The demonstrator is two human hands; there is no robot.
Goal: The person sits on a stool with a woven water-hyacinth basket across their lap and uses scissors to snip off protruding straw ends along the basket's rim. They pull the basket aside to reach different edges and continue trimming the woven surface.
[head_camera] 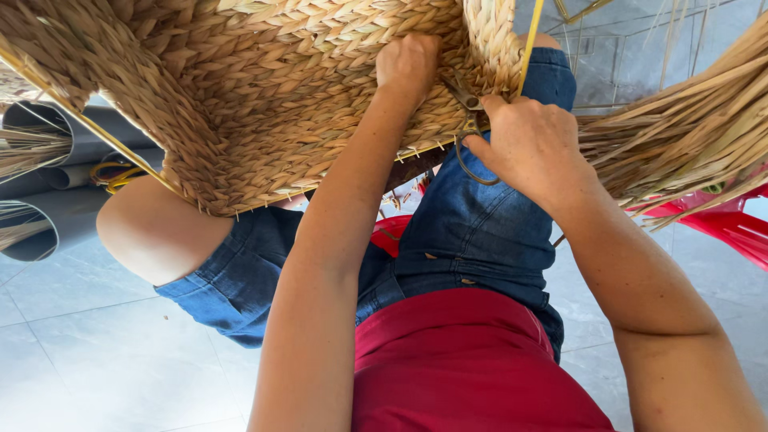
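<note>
A large basket (264, 96) woven of braided straw rests on my knees, its yellow wire frame showing along the edges. My left hand (408, 62) presses against the weave near the basket's right side, fingers curled into it. My right hand (532, 144) grips a pair of scissors (468, 128), whose dark blades point up at the basket's edge and whose loop handle hangs below my fingers.
A bundle of loose dry straw (680, 136) lies at the right, over a red plastic seat (728, 224). Grey plastic pipes (40, 200) holding more straw lie at the left on the pale tiled floor (96, 352).
</note>
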